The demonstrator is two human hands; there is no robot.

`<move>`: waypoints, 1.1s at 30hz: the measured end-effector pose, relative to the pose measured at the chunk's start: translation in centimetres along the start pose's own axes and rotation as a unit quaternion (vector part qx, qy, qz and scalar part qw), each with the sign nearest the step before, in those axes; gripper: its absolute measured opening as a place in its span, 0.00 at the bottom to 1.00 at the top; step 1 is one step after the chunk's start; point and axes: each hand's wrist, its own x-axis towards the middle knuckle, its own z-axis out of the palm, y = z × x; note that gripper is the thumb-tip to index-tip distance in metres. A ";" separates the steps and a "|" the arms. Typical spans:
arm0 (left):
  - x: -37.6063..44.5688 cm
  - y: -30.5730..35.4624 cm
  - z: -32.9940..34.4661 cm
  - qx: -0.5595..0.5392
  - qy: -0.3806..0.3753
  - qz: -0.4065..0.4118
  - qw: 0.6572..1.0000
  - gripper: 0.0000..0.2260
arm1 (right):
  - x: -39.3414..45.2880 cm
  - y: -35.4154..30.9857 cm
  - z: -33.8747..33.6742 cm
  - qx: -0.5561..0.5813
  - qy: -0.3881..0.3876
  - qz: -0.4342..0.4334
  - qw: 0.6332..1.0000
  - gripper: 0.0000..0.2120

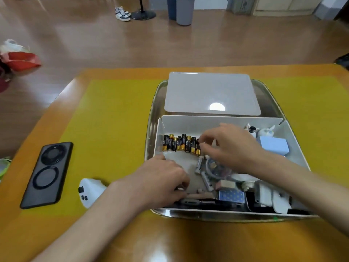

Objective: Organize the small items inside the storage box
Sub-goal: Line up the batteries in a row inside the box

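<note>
A white storage box (188, 121) sits on a metal tray (151, 118). Along its far left wall stands a row of several black-and-gold batteries (179, 143). My right hand (230, 146) pinches the rightmost battery of that row between thumb and fingers. My left hand (162, 176) reaches into the box's near left part, fingers curled down on the floor; what it grips is hidden. Two white batteries (203, 172), a round clear case (217, 168), a blue patterned card box (231, 196), an eraser (225, 184) and a light blue block (273, 145) lie inside.
The box's white lid (209, 91) rests at the tray's far end. On the yellow mat (113, 118) lie a black phone (47, 174) and a white controller (89, 191). A grey bin (185, 10) and shoes (122, 13) stand on the floor beyond.
</note>
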 end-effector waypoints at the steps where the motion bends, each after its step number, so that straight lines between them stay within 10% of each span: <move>1: 0.1 0.1 0.0 0.002 -0.005 0.000 1.000 0.08 | -0.1 0.0 -0.3 0.007 -0.005 -0.010 1.000 0.09; 23: 0.5 0.8 -0.5 0.032 -0.081 -0.034 0.996 0.05 | -4.1 -1.2 -2.2 0.001 -0.067 -0.145 0.987 0.09; 33: -6.2 -3.7 -7.0 -0.141 0.145 -0.120 0.972 0.11 | -4.0 -0.8 -4.3 0.155 0.020 -0.023 0.988 0.08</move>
